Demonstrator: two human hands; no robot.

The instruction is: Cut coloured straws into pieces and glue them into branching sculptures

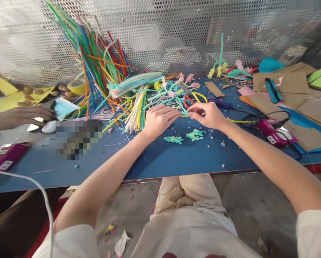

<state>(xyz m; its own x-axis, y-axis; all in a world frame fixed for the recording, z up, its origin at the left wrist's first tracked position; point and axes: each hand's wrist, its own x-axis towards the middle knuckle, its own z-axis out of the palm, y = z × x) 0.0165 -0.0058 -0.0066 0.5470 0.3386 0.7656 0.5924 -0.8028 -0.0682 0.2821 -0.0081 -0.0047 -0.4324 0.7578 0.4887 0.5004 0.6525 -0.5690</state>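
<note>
My left hand [160, 120] and my right hand [207, 114] meet over the blue table [176, 161], fingertips pinched together on a small teal pipe-cleaner piece [185, 113]. Two finished teal twisted pieces [173, 139] [195, 134] lie on the table just in front of my hands. Behind my hands is a loose heap of pastel pipe cleaners [139, 104], and yellow-handled scissors [196, 96] lie partly under them.
A tall bundle of bright pipe cleaners [96, 61] leans on the perforated metal screen. Another person's hand [20, 116] rests at the left by a face mask [65, 107]. A magenta glue gun [273, 130] with black cord, cardboard sheets [284, 86] and a yellow tape roll [77, 86] lie around.
</note>
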